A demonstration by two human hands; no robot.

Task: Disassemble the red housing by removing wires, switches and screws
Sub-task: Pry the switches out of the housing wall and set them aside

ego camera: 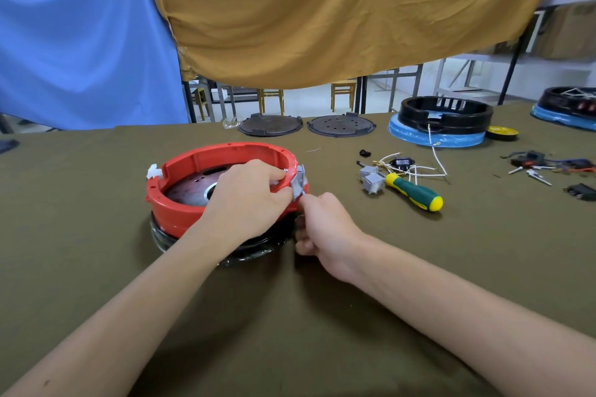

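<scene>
The round red housing (180, 203) lies on the olive cloth, sitting on a dark base, with a metal plate inside. A grey switch (298, 184) sticks out of its right rim. My left hand (248, 196) reaches over the housing, its fingers curled on the rim and on the inner side of the grey switch. My right hand (322, 222) is just outside the rim, pinching the lower outer end of the same switch. A white clip (154, 171) sits on the left rim.
To the right lie a green and yellow screwdriver (414, 192), two removed grey switches (371, 179) and loose white wires (419, 167). Behind are two dark round plates (271, 126), a black housing on a blue base (445, 119), and more small parts (548, 167) far right.
</scene>
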